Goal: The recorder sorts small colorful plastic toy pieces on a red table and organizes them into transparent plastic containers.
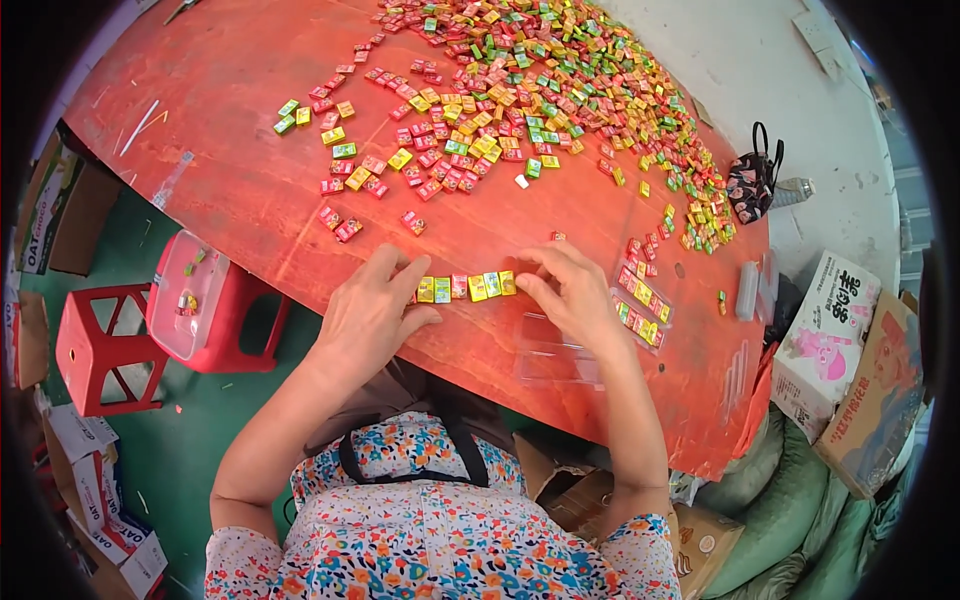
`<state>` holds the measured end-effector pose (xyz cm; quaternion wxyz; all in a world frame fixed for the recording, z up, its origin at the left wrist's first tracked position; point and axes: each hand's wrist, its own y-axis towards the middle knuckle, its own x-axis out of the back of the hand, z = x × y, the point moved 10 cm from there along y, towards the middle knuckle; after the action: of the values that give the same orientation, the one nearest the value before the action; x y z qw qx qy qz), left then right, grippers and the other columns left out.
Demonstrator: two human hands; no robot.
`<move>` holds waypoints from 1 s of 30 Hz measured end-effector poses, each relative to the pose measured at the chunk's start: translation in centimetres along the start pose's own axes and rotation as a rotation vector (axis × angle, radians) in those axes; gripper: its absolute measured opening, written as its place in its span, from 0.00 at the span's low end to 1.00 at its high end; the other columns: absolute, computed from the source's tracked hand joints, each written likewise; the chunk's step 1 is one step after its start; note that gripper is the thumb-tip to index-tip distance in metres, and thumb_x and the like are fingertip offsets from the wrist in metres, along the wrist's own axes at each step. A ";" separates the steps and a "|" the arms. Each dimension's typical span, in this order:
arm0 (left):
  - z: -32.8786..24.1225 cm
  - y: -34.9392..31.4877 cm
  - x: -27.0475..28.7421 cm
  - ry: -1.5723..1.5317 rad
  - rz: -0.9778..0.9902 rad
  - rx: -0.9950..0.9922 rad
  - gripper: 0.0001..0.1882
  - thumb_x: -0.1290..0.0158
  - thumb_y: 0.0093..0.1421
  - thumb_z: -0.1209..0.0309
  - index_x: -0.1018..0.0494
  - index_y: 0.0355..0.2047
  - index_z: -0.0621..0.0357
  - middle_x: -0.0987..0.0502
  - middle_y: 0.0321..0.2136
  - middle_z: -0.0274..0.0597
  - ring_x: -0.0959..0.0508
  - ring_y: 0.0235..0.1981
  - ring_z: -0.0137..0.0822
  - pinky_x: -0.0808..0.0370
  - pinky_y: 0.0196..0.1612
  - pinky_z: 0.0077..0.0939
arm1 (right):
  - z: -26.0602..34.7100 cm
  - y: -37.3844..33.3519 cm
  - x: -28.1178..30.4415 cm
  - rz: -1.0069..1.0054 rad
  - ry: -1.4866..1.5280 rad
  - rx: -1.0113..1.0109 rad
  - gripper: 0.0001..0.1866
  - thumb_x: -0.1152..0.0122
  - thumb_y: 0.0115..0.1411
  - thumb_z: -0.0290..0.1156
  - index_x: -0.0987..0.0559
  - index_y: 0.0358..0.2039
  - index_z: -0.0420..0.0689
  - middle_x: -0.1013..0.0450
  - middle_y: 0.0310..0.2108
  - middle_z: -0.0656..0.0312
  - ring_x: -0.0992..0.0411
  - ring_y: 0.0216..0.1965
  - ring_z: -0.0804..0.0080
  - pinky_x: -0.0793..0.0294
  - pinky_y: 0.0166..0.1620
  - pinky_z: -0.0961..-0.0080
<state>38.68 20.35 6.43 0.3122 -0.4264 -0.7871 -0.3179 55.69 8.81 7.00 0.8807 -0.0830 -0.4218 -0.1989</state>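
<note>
Near the table's front edge, a short row of small candy-like boxes (459, 287) in yellow, green and red lies between my hands. My left hand (368, 308) closes around the row's left end, thumb on the near side and fingers on the far side, partly hiding a red box. At the other end, my right hand (568, 292) has its bent fingers and thumb against the last yellow box. Beside my right wrist, a clear plastic tray (655, 338) holds rows of similar boxes. Another clear tray (540, 372) lies partly under my right forearm.
A large heap of small boxes (560, 70) covers the far side of the red table (250, 90), with loose ones nearer. A dark patterned bag (752, 185) stands at the right. Red stools (105, 350) and a pink bin (180, 320) are at left; cartons (825, 340) at right.
</note>
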 end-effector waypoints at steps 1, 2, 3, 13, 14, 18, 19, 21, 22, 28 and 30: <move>-0.1 0.0 0.0 0.000 -0.002 0.001 0.29 0.33 0.49 0.64 0.28 0.50 0.59 0.31 0.38 0.46 0.22 0.38 0.48 0.22 0.36 0.40 | 0.6 0.0 0.0 0.033 -0.039 0.077 0.18 0.33 0.57 0.32 0.21 0.48 0.42 0.25 0.42 0.57 0.24 0.38 0.67 0.24 0.41 0.72; -0.2 0.1 -0.1 0.011 -0.004 0.007 0.28 0.33 0.49 0.64 0.27 0.50 0.59 0.31 0.39 0.46 0.22 0.38 0.48 0.22 0.36 0.40 | 0.6 0.0 0.1 0.033 -0.038 0.077 0.18 0.33 0.57 0.32 0.21 0.48 0.42 0.25 0.42 0.57 0.24 0.38 0.67 0.24 0.41 0.72; -0.2 0.1 -0.1 0.023 -0.006 0.014 0.28 0.33 0.49 0.64 0.27 0.49 0.59 0.31 0.39 0.46 0.22 0.39 0.48 0.22 0.36 0.40 | 0.9 0.0 -0.3 0.075 -0.036 0.111 0.20 0.32 0.56 0.32 0.22 0.50 0.43 0.26 0.45 0.58 0.25 0.41 0.65 0.25 0.43 0.71; -0.3 0.5 -0.8 0.032 0.000 0.001 0.23 0.35 0.51 0.64 0.26 0.46 0.56 0.31 0.37 0.44 0.22 0.37 0.48 0.22 0.36 0.40 | 2.8 0.7 -3.6 0.161 -0.014 0.261 0.24 0.30 0.53 0.28 0.22 0.52 0.45 0.28 0.46 0.58 0.28 0.45 0.60 0.27 0.47 0.67; -0.4 0.5 -0.8 0.037 0.000 0.000 0.21 0.35 0.52 0.64 0.25 0.45 0.55 0.30 0.37 0.44 0.22 0.37 0.47 0.22 0.36 0.40 | 2.8 0.7 -3.8 0.161 -0.014 0.260 0.24 0.30 0.53 0.28 0.22 0.52 0.45 0.28 0.46 0.58 0.28 0.45 0.60 0.27 0.47 0.67; -0.5 0.8 -0.8 0.014 0.008 -0.014 0.16 0.36 0.52 0.66 0.22 0.41 0.55 0.29 0.34 0.43 0.22 0.35 0.46 0.23 0.34 0.39 | 3.3 0.5 -3.7 0.105 -0.053 0.314 0.21 0.31 0.52 0.27 0.20 0.48 0.44 0.28 0.41 0.59 0.28 0.43 0.61 0.27 0.44 0.67; -0.6 0.9 -0.9 0.013 0.013 -0.021 0.16 0.36 0.52 0.66 0.22 0.41 0.55 0.29 0.34 0.43 0.22 0.35 0.46 0.23 0.34 0.39 | 3.2 0.4 -3.4 0.084 -0.054 0.306 0.19 0.31 0.52 0.27 0.20 0.47 0.43 0.28 0.40 0.60 0.28 0.42 0.61 0.27 0.43 0.67; -0.7 1.3 -0.9 -0.120 -0.007 -0.005 0.14 0.36 0.53 0.68 0.21 0.40 0.55 0.28 0.32 0.43 0.21 0.33 0.45 0.23 0.33 0.39 | 3.2 0.2 -2.5 0.071 -0.024 0.279 0.19 0.31 0.53 0.27 0.20 0.46 0.43 0.28 0.39 0.60 0.28 0.41 0.62 0.28 0.43 0.68; -1.2 1.7 -1.2 -0.130 0.008 -0.021 0.14 0.36 0.53 0.68 0.21 0.40 0.55 0.28 0.32 0.43 0.21 0.33 0.45 0.23 0.33 0.39 | 3.2 0.0 -1.8 0.065 0.006 0.263 0.18 0.31 0.53 0.27 0.20 0.46 0.43 0.28 0.39 0.60 0.28 0.41 0.62 0.28 0.42 0.68; -6.3 3.4 -2.8 -0.198 -0.028 -0.108 0.13 0.37 0.53 0.67 0.21 0.38 0.56 0.28 0.31 0.43 0.21 0.33 0.46 0.23 0.32 0.40 | 1.7 -3.9 3.9 -0.007 -0.061 0.160 0.18 0.31 0.53 0.28 0.19 0.45 0.43 0.29 0.38 0.60 0.28 0.40 0.64 0.29 0.41 0.70; -8.8 3.6 -5.2 -0.179 0.012 -0.188 0.11 0.37 0.52 0.66 0.22 0.35 0.57 0.28 0.30 0.44 0.21 0.33 0.47 0.22 0.32 0.41 | -0.2 -6.2 4.6 0.004 -0.064 0.098 0.18 0.31 0.53 0.27 0.19 0.46 0.43 0.29 0.38 0.60 0.28 0.40 0.64 0.29 0.42 0.70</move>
<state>46.03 12.78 8.62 0.2011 -0.4855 -0.7759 -0.3491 55.84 1.85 10.36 0.8702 -0.0468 -0.4587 -0.1737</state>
